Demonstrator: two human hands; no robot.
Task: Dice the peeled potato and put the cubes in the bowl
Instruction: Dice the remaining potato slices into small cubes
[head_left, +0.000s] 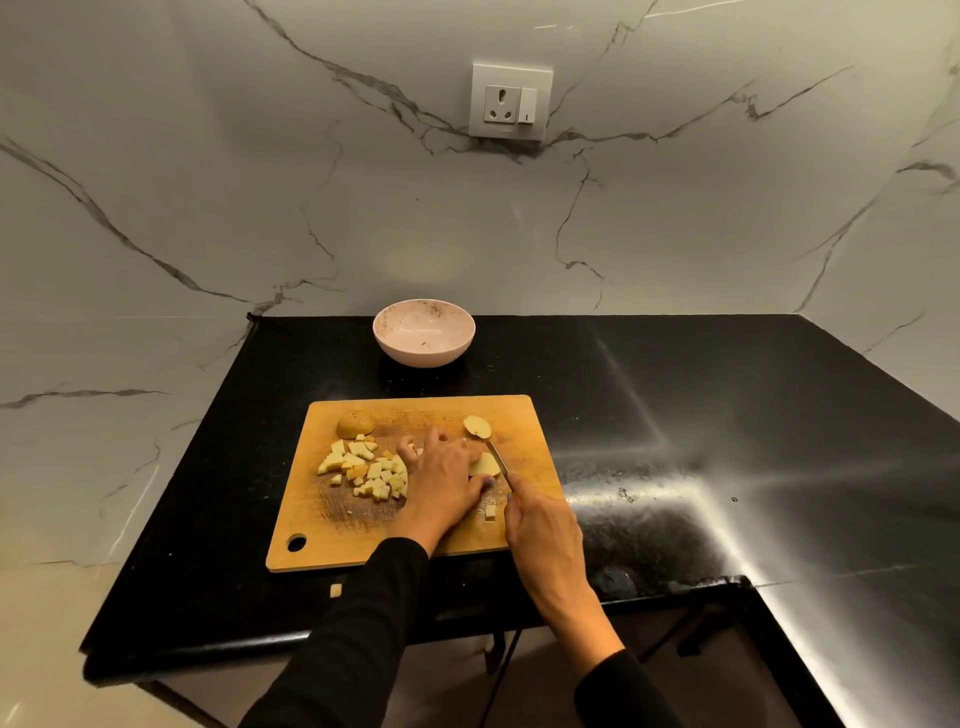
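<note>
A wooden cutting board (524, 436) lies on the black counter. My left hand (441, 478) holds a pale potato piece (484, 464) down on the board, thumb against its near side. My right hand (540, 525) grips a knife (497, 456) whose blade rests along the right side of that piece. A pile of several potato cubes (363, 470) lies left of my left hand. A rounded potato half (356, 423) sits at the board's far left, and a thin slice (478, 426) at the far middle. The pink bowl (423, 332) stands behind the board.
One loose cube (490, 512) lies on the board between my hands, and another cube (336, 590) lies on the counter (727, 415) just in front of the board. The counter's front edge runs close below the board. A wall socket (510, 101) sits on the marble backsplash.
</note>
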